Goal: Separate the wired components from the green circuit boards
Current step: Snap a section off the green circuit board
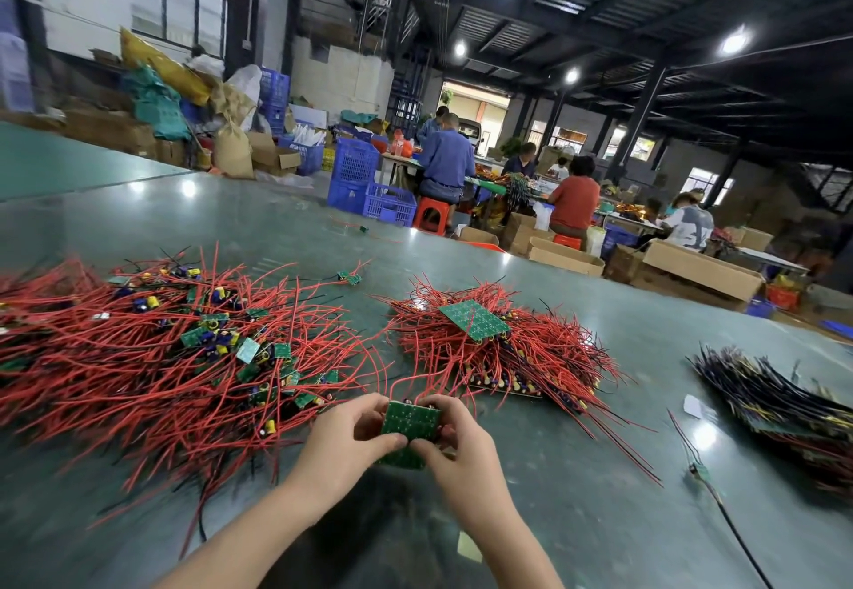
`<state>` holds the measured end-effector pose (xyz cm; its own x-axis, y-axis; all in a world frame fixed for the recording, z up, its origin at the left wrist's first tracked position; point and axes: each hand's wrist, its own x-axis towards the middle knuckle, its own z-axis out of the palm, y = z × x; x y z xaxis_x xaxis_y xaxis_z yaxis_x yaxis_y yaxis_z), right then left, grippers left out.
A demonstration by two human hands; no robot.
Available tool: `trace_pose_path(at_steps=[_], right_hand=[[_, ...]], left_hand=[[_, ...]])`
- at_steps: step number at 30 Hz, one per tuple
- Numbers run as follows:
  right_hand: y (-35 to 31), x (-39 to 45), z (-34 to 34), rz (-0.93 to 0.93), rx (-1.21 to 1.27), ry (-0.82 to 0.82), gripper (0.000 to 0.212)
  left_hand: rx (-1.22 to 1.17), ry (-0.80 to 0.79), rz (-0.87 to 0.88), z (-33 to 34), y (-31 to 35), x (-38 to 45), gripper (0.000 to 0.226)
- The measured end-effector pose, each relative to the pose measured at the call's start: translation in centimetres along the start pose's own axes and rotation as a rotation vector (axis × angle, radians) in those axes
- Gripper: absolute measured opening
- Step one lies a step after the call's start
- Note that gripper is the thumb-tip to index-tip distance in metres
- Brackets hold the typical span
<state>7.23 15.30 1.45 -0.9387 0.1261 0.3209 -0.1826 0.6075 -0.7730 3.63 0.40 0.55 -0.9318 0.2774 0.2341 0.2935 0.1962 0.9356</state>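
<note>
Both hands hold one green circuit board just above the grey-green table. My left hand grips its left edge, thumb on top. My right hand grips its right edge. Red wires run up from the board's far edge. To the left lies a big heap of small wired components with red leads and tiny green boards. Straight ahead sits a second pile of red-wired boards, with a larger green panel lying on top.
A bundle of black-wired parts lies at the right. A single wired piece with a long black lead rests at the right front. Stray pieces lie further back. Beyond the table, people sit working among cardboard boxes and blue crates.
</note>
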Motion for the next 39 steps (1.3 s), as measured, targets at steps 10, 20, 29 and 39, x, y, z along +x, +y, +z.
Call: trace_pose_path(at_steps=[10,20,29,39], right_hand=[[0.5,-0.3,1.3,0.053,-0.066,0.011,0.041],[0.3,-0.8,2.2,0.119,-0.142,0.008,0.042],[0.0,-1.0,2.8,0.189,-0.186,0.02,0.047],[-0.5,-0.9,3.1,0.216,-0.266,0.027,0.054]], left_hand=[[0.12,0.075,0.038,1.1,-0.4,-0.4,0.026],[0.161,0.125,0.03,1.8,-0.2,-0.9,0.016],[0.178,0.142,0.022,2.1,-0.2,-1.0,0.018],[0.18,0.187,0.039,2.7,-0.3,-1.0,0.02]])
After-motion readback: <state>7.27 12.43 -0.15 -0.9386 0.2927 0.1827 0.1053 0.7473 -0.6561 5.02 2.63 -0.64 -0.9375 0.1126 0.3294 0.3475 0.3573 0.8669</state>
